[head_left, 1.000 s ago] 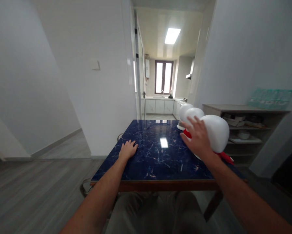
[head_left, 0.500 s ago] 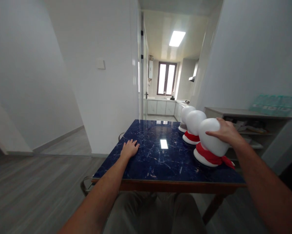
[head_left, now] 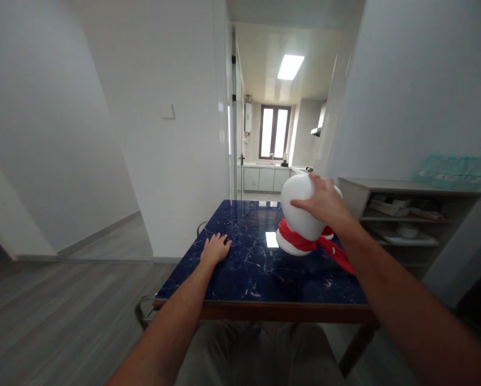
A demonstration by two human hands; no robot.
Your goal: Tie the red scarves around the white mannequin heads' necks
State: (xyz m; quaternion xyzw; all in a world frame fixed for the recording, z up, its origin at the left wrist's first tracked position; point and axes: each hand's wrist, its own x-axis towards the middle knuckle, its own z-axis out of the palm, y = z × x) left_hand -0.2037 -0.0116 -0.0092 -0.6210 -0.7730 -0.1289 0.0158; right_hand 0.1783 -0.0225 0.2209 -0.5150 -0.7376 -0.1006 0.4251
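My right hand (head_left: 324,202) grips the rounded top of a white mannequin head (head_left: 294,199), fingers and thumb spread round it. A red scarf (head_left: 292,236) is wrapped round its neck, above a white base, with a loose end trailing to the right. The head leans slightly over the blue marbled table (head_left: 240,279); whether its base touches the surface I cannot tell. Behind it, other white heads are mostly hidden, with only a white edge and a bit of red showing. My left hand (head_left: 216,249) lies flat on the table's left side, fingers apart, holding nothing.
Right of the table stands a grey shelf unit (head_left: 405,185) with papers and a bowl (head_left: 407,230) inside. Shrink-wrapped bottles (head_left: 453,171) stand on top. A metal chair frame (head_left: 141,311) shows at the table's left edge. Beyond the table, a doorway opens onto a kitchen.
My right hand has carried the nearest mannequin head leftward, toward the table's middle, its scarf end swinging out to the right. It now covers most of the other heads. My left hand stays flat.
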